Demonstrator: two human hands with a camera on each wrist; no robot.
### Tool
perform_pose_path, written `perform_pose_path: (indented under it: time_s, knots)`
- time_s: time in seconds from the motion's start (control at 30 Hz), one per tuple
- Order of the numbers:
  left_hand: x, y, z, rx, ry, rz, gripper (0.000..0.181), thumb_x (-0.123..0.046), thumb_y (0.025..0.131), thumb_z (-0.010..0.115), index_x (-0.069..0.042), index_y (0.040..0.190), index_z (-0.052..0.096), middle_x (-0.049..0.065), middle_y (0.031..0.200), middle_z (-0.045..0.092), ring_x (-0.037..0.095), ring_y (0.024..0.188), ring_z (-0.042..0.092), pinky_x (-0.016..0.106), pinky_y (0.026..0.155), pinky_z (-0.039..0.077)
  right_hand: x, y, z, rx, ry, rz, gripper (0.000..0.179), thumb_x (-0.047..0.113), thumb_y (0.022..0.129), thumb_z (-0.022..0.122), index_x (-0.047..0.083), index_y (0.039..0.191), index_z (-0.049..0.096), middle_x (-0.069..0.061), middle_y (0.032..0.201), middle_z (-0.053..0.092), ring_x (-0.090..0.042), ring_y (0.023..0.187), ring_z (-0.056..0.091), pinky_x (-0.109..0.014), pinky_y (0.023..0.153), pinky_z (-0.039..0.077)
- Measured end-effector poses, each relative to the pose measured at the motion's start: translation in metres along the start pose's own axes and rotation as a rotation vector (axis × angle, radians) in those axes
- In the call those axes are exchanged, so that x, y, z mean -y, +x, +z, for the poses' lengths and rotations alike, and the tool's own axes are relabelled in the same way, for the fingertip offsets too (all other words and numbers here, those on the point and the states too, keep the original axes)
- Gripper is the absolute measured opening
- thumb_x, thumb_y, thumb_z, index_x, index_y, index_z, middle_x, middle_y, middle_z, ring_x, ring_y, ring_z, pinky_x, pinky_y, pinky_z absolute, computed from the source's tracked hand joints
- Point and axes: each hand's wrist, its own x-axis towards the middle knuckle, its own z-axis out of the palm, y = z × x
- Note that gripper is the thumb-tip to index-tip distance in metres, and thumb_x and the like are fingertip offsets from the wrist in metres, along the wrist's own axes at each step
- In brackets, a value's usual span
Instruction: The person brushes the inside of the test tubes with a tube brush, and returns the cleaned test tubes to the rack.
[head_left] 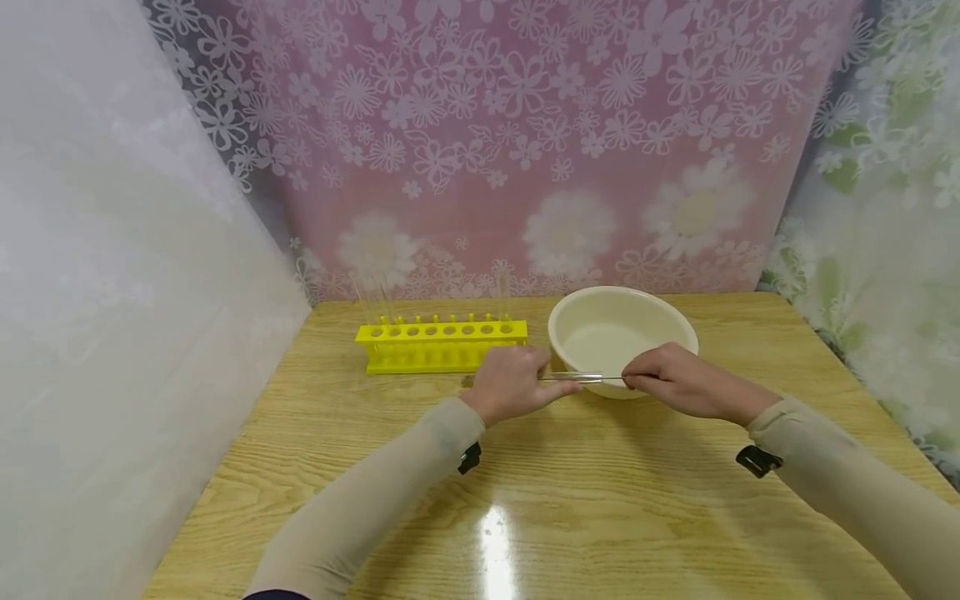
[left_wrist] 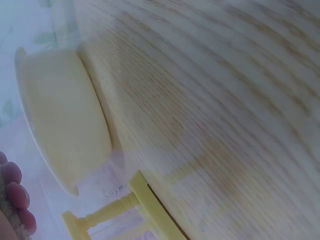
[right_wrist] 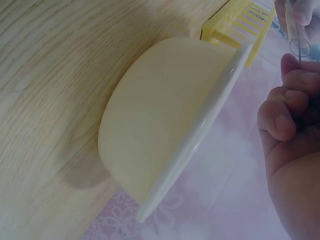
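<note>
My left hand (head_left: 510,383) holds a clear glass test tube (head_left: 588,377) lengthwise, its open mouth pointing right, with the thumb stretched along it. From that mouth runs the thin wire handle of a test tube brush (head_left: 613,377), pinched between the right hand's (head_left: 686,382) thumb and fingers. The brush head is hidden by the left hand; a dark bit (head_left: 467,381) shows beyond that hand. In the right wrist view, the tube's round mouth (right_wrist: 299,47) faces the right fingertips (right_wrist: 290,64). Both hands are over the front of a cream basin (head_left: 622,329).
Behind the left hand stands a yellow test tube rack (head_left: 438,333), with clear tubes (head_left: 504,296) upright near both its ends. The basin sits right of it on the wooden table (head_left: 570,508). Flowered curtains (head_left: 525,125) hang behind and beside the table.
</note>
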Motion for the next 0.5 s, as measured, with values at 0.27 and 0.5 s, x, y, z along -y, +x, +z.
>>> perform_pose_path:
  time_s: [0.27,0.5]
  knots:
    - [0.021,-0.012,0.001,0.016,-0.043,-0.057,0.055,-0.069,0.087,0.064,-0.022,0.064,0.045,-0.010,0.053,0.044,0.005,0.044,0.035,0.021,0.041,0.027,-0.015,-0.025,-0.016,-0.043,-0.030,0.090,0.021,0.007,0.102,0.058,0.018,0.100,0.076,0.010,0.094,0.072,0.001,0.074,0.058,-0.025,0.065,0.047]
    - [0.034,-0.020,-0.002,-0.024,-0.009,-0.042,0.059,-0.074,0.087,0.059,-0.022,0.064,0.042,-0.009,0.052,0.037,0.005,0.044,0.027,0.022,0.041,0.020,-0.026,-0.049,-0.031,-0.088,-0.077,0.147,0.019,0.004,0.099,0.061,0.005,0.113,0.075,0.000,0.104,0.075,-0.007,0.090,0.069,-0.027,0.072,0.055]
